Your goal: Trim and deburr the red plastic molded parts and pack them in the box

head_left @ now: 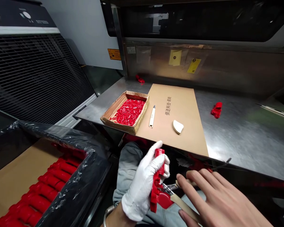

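Working in front of the tabletop [239, 135], over the lap [126, 167], the bare right hand [217, 195] and gloved left hand [142, 178] are both gripping: the left is clasping the red plastic part [156, 179], the right is holding the pliers [186, 207] by their handles. Good work is probably calling for steadying the part firmly and squeezing gently, without gouging it.

At lower centre and right, one gloved hand [140, 183], one bare hand [217, 198], one held red part [154, 195] and one pair of pliers [183, 206] are counted. At mid-frame, one knife [152, 117], one cream block [178, 126] and one open box [142, 116] are shown. Two loose red pieces [217, 110] and two yellow labels [175, 58] are seen higher up.
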Demonstrator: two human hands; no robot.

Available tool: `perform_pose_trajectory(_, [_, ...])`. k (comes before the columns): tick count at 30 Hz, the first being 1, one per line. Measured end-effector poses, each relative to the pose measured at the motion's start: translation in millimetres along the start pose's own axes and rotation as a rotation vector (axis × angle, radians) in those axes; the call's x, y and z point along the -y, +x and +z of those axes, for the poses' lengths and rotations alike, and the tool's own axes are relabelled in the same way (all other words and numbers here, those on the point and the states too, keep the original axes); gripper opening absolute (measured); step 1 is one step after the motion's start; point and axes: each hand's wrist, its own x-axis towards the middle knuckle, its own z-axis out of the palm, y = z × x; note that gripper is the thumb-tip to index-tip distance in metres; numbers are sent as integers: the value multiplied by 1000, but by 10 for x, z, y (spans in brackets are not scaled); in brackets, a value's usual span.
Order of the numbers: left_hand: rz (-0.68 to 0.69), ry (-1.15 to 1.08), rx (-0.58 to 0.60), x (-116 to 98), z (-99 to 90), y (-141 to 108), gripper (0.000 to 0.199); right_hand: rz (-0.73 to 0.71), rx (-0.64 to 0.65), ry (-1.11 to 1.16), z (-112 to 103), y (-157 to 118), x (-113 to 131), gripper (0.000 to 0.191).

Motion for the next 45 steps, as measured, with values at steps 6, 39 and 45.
perform_pose_trajectory(6, [56,140,-10,63,-21,1,64,3,12,-24,44,-8,76,39])
perform_pose_trajectory(39, [-119,-25,94,129,-118,68,43,2,37,49,118,75,141,43])
perform_pose_trajectory(45, [8,-4,-26,172,-96,71,39,5,38,58,113,82,186,38])
